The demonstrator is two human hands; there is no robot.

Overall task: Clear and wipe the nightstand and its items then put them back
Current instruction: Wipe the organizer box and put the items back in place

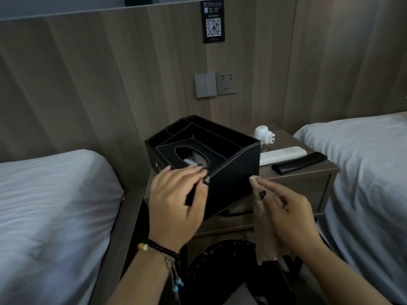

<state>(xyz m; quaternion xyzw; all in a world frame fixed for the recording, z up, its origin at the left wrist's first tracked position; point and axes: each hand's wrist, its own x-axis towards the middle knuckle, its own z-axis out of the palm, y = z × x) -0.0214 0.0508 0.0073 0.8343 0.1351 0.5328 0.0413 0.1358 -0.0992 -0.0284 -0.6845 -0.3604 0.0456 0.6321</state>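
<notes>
**Over the nightstand: tissue box held and wiped**

Above the near edge of the nightstand [293, 172], tilted: black leather tissue box organiser [222, 159], gripped at its near corner by the left hand [176, 201], fingers over the top rim, thumb down the front face. Just right of the box, pressed to its side face: beige cloth [267, 227], bunched and held in the right hand [290, 214], fingers curled round it. Both wrists reaching in from below, beaded bracelets [158, 249] on the left. Behind the box on the nightstand: white plug-in device [264, 134], white remote [282, 155], black remote [299, 162]. Flanking the nightstand, two beds with white bedding [48, 205]. Behind it, wood-panelled wall [110, 84] with switches and socket [215, 84].
</notes>
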